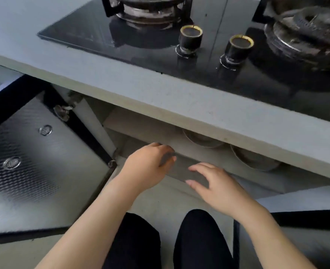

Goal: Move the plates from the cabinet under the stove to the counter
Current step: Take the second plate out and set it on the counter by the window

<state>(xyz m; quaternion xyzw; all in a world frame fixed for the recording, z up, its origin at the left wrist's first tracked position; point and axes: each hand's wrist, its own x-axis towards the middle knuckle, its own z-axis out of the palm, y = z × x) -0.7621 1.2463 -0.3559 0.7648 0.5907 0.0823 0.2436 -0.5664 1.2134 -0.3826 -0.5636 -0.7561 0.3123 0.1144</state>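
Two white plates sit on a shelf inside the open cabinet under the stove: one plate (203, 139) on the left, another plate (253, 160) to its right, both half hidden by the counter edge (160, 98). My left hand (148, 167) hovers in front of the shelf with loosely curled fingers, holding nothing. Just to its right, my right hand (216, 186) has its fingers spread and relaxed, also empty. Both hands are short of the plates.
The left cabinet door (34, 164) stands wide open, its metallic inner face up. A right door (296, 214) is open too. A black glass hob (141, 41) with two knobs and two burners lies on the grey counter. My dark-clothed legs are below.
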